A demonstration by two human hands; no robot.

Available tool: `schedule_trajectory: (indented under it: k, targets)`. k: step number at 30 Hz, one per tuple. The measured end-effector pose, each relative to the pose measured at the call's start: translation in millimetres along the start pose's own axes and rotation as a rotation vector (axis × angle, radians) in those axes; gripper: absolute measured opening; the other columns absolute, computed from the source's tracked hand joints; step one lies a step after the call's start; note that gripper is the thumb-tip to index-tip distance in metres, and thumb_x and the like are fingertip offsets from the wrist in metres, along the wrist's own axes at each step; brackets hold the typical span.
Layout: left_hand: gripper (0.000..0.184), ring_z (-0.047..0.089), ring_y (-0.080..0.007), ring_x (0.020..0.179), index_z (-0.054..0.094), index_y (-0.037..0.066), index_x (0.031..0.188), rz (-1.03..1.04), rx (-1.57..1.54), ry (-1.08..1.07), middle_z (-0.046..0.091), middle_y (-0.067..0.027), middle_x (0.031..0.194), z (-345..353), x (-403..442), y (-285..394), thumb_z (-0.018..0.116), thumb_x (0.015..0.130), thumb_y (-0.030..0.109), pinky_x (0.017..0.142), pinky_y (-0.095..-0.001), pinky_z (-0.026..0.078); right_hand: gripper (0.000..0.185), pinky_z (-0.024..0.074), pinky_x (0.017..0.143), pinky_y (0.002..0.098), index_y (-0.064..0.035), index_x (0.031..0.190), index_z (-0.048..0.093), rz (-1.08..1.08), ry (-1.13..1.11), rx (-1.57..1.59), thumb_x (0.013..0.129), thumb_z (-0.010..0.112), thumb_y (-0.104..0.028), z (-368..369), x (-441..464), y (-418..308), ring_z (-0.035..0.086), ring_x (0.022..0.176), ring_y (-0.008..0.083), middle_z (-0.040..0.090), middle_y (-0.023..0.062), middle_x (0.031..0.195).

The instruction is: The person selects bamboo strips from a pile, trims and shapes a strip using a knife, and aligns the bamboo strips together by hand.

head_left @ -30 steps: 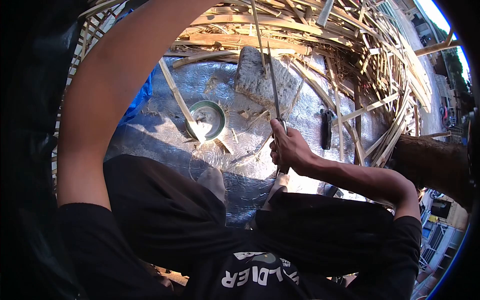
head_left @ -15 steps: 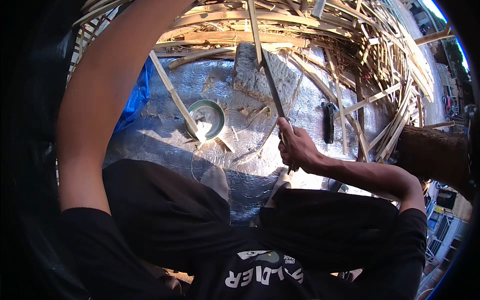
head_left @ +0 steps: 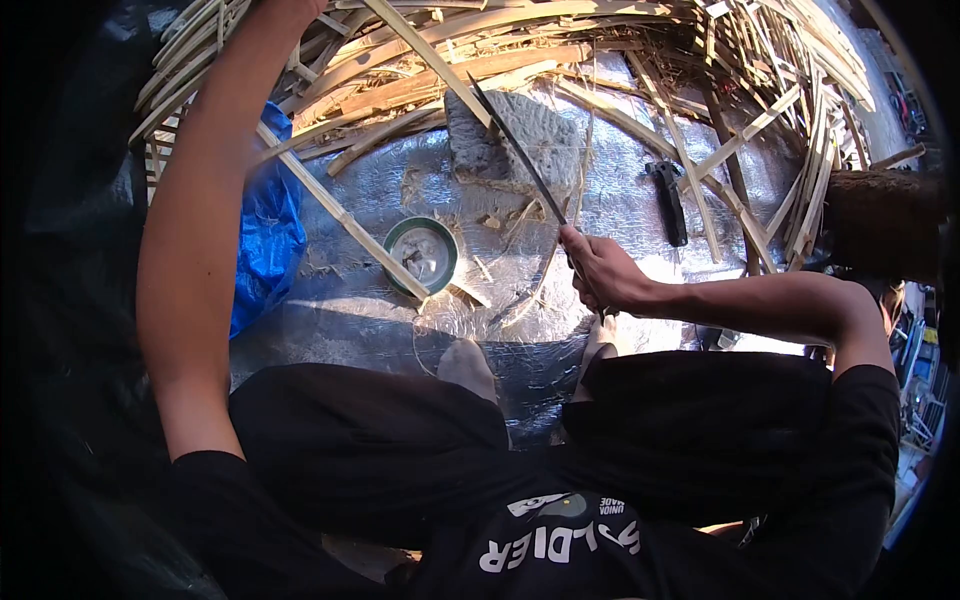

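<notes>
My right hand (head_left: pixel 606 272) is closed round the handle of a long, narrow knife (head_left: pixel 524 155), its blade slanting up and left. Near the blade's upper part, a pale wooden strip (head_left: pixel 432 58) slopes down to a rough grey stone block (head_left: pixel 540 140). At the top edge, my left hand (head_left: pixel 296 8) is mostly cut off, so its fingers and anything they hold cannot be made out. Left of the knife sits a green-rimmed bowl (head_left: pixel 453 268) with whitish contents. Another strip (head_left: pixel 340 213) reaches down to the bowl and crosses its rim.
A large heap of split strips (head_left: pixel 520 65) curves behind the stone. On the silvery sheet (head_left: pixel 350 290) lie a black tool (head_left: pixel 669 205) and a blue plastic bag (head_left: pixel 268 235). A thick log (head_left: pixel 885 225) stands at the right. My feet (head_left: pixel 468 368) rest in front.
My left hand has come slightly into view at the top. The strip on the stone and the knife now lean further left. The camera view has shifted too.
</notes>
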State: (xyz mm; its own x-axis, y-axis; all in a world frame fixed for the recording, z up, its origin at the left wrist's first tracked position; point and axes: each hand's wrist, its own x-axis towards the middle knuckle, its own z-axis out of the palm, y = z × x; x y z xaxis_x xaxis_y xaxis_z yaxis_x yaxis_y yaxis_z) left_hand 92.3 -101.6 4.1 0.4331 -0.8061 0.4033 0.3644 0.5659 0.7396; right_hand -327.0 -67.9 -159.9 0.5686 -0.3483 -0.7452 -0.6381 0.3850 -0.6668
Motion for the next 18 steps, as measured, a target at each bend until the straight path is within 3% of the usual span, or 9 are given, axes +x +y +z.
schedule_trajectory:
  k: [2,4,11,12,13,14,15,18]
  targets:
    - [0.049,0.026,-0.0144,0.039,0.026,0.019,0.060,0.109,0.206,0.253,0.027,0.0014,0.050,39.7,-14.7,12.4,0.046,0.100,0.040,0.038,-0.0293,0.020,0.055,0.0389,0.041,0.0291,-0.0085,0.080,0.040,-0.069,-0.012,-0.062,0.101,0.037,-0.059,-13.6,6.3,4.4,0.044,0.046,0.0111,0.042,0.0008,0.056]
    - [0.054,0.028,-0.0158,0.039,0.029,0.018,0.059,0.072,0.167,0.291,0.029,0.0003,0.049,47.4,-24.0,16.3,0.047,0.099,0.050,0.038,-0.0313,0.022,0.056,0.0395,0.041,0.0292,-0.0089,0.080,0.040,-0.081,-0.042,-0.091,0.100,0.038,-0.061,-19.1,6.6,5.1,0.045,0.046,0.0113,0.042,0.0007,0.056]
    - [0.051,0.044,-0.0149,0.050,0.037,0.017,0.074,0.044,0.392,0.142,0.042,-0.0010,0.059,49.6,-13.6,23.1,0.041,0.099,0.061,0.045,-0.0296,0.040,0.057,0.0405,0.041,0.0289,-0.0089,0.085,0.045,-0.011,-0.062,-0.006,0.097,0.043,-0.064,-26.8,3.0,-2.6,0.048,0.045,0.0123,0.046,0.0023,0.059]
    - [0.056,0.050,-0.0178,0.087,0.046,0.011,0.099,-0.022,0.669,0.002,0.052,-0.0080,0.093,44.8,-14.0,28.9,0.043,0.095,0.067,0.073,-0.0361,0.043,0.057,0.0405,0.041,0.0289,-0.0089,0.085,0.045,-0.016,-0.057,-0.015,0.097,0.043,-0.064,-27.2,1.8,-3.9,0.048,0.045,0.0123,0.046,0.0023,0.059]
    - [0.077,0.055,-0.0207,0.124,0.055,0.005,0.125,-0.088,0.943,-0.138,0.061,-0.0151,0.126,40.9,-13.6,32.2,0.046,0.090,0.073,0.101,-0.0426,0.047,0.057,0.0394,0.040,0.0303,-0.0087,0.083,0.044,-0.001,-0.047,-0.005,0.098,0.043,-0.064,-27.3,0.6,-5.5,0.047,0.044,0.0132,0.045,0.0021,0.057]
    - [0.102,0.050,-0.0234,0.128,0.048,0.003,0.136,-0.091,1.181,-0.204,0.055,-0.0165,0.134,38.1,-16.2,28.9,0.028,0.083,0.088,0.103,-0.0442,0.045,0.057,0.0382,0.040,0.0316,-0.0086,0.081,0.043,0.010,-0.034,0.001,0.098,0.042,-0.063,-28.1,-0.7,-8.6,0.045,0.042,0.0142,0.043,0.0020,0.055]
    - [0.103,0.051,-0.0270,0.127,0.033,0.001,0.147,-0.150,1.179,-0.266,0.054,-0.0195,0.132,33.9,-17.3,27.1,0.036,0.086,0.083,0.104,-0.0444,0.043,0.060,0.0377,0.040,0.0321,-0.0086,0.080,0.043,0.013,-0.025,-0.010,0.096,0.044,-0.066,-28.2,-3.4,-11.3,0.044,0.041,0.0143,0.043,0.0018,0.054]
    - [0.101,0.050,-0.0300,0.128,0.016,0.002,0.154,-0.492,1.227,-0.450,0.053,-0.0233,0.132,24.4,-24.4,27.3,0.062,0.087,0.062,0.104,-0.0456,0.045,0.058,0.0409,0.040,0.0299,-0.0065,0.087,0.050,0.020,-0.060,0.089,0.094,0.050,-0.064,-33.0,-0.5,-7.3,0.049,0.044,0.0141,0.048,0.0029,0.059]
